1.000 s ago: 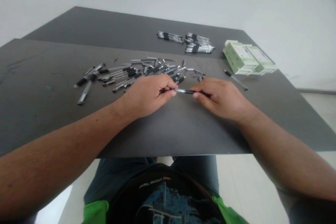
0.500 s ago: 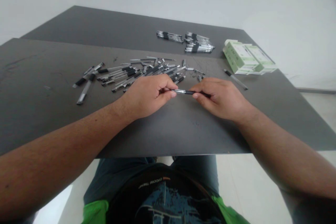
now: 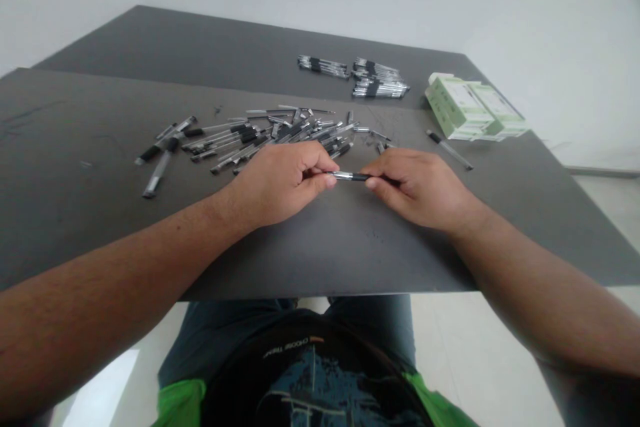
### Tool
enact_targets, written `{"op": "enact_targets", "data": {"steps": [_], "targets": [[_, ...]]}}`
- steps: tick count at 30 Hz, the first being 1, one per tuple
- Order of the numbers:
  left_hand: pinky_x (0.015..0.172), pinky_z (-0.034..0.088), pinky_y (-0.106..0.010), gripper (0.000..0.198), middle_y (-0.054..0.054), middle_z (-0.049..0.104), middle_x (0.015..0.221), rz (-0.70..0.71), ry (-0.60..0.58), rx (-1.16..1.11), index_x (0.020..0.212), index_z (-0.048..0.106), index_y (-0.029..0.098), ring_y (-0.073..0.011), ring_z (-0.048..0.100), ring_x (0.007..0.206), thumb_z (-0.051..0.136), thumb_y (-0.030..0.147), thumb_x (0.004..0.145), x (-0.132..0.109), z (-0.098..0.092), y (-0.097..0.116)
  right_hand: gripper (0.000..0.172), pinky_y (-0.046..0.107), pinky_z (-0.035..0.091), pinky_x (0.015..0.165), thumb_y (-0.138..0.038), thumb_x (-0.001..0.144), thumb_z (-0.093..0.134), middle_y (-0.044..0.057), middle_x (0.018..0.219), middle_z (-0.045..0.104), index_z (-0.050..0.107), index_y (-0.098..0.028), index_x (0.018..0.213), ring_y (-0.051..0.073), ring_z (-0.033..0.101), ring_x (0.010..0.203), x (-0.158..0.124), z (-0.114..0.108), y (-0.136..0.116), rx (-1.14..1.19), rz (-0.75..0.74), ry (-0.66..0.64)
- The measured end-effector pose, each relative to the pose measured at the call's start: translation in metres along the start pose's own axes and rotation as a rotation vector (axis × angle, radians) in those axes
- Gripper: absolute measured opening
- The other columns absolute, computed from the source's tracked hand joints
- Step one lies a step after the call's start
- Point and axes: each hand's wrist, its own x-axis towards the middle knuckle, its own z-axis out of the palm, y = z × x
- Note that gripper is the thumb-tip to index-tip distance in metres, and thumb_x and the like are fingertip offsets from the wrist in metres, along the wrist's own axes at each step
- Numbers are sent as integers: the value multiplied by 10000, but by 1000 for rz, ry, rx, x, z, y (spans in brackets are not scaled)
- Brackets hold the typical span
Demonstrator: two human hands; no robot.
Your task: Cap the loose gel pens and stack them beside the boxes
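Both my hands hold one pen (image 3: 351, 176) level, just above the dark grey table (image 3: 75, 147). My left hand (image 3: 283, 181) pinches its clear silvery end between thumb and fingers. My right hand (image 3: 417, 185) is closed round its black grip end. Only the short middle stretch of the pen shows between the two hands. Right behind my hands lies a loose heap of pen parts (image 3: 270, 135), several clear barrels with black grips and small pieces.
Bundles of finished pens (image 3: 373, 80) lie at the far side of the table. Pale green boxes (image 3: 473, 109) stand at the right, with a single pen (image 3: 449, 150) in front of them. A few stray pens (image 3: 163, 153) lie left of the heap.
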Motion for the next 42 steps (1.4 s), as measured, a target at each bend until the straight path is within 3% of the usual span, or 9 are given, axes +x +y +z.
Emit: {"op": "enact_targets", "data": {"steps": [10, 14, 19, 28, 34, 42], "targets": [[880, 609, -328, 252, -31, 880, 1029, 46, 26, 5, 1195, 846, 248, -212, 817, 920, 679, 352, 1037, 0, 1, -4, 269, 376, 614, 832, -347, 1144, 612, 82, 977, 863, 848, -220, 1161, 250, 793, 894, 0, -1, 0, -8, 40, 3], [1007, 625, -358, 343, -50, 888, 1190, 118, 1, 30, 1346, 825, 256, -232, 830, 1052, 670, 327, 1048, 0, 1, -4, 318, 364, 620, 853, -372, 1159, 586, 74, 1013, 892, 868, -230, 1185, 241, 813, 896, 1, -2, -1, 12, 81, -26], [1041, 612, -372, 329, -54, 895, 1225, 99, -8, 94, 1296, 856, 268, -260, 830, 1149, 615, 321, 1079, 3, 0, -5, 289, 341, 619, 863, -366, 1132, 628, 58, 1072, 909, 866, -243, 1240, 231, 833, 910, 2, -3, -1, 64, 119, -25], [878, 593, -355, 278, -21, 876, 975, -48, 118, 90, 1143, 859, 282, -242, 796, 910, 616, 396, 1070, 5, -8, -9, 181, 333, 586, 769, -317, 1030, 710, 47, 946, 881, 876, -248, 1052, 233, 794, 837, 2, -8, 4, 16, 229, 126], [901, 596, -350, 273, -22, 881, 1015, -31, 115, 77, 1169, 853, 288, -241, 804, 943, 617, 378, 1065, 5, -9, -8, 207, 314, 526, 653, -369, 1063, 713, 17, 763, 813, 873, -242, 1029, 199, 731, 669, 2, -9, 3, 83, 319, 123], [784, 591, -341, 239, -4, 846, 827, -131, 171, -15, 1033, 777, 262, -215, 782, 770, 585, 395, 1083, 8, -11, -15, 182, 344, 560, 668, -342, 1019, 755, 33, 830, 825, 865, -227, 1107, 209, 741, 707, 0, -9, 10, 128, 375, 259]]}}
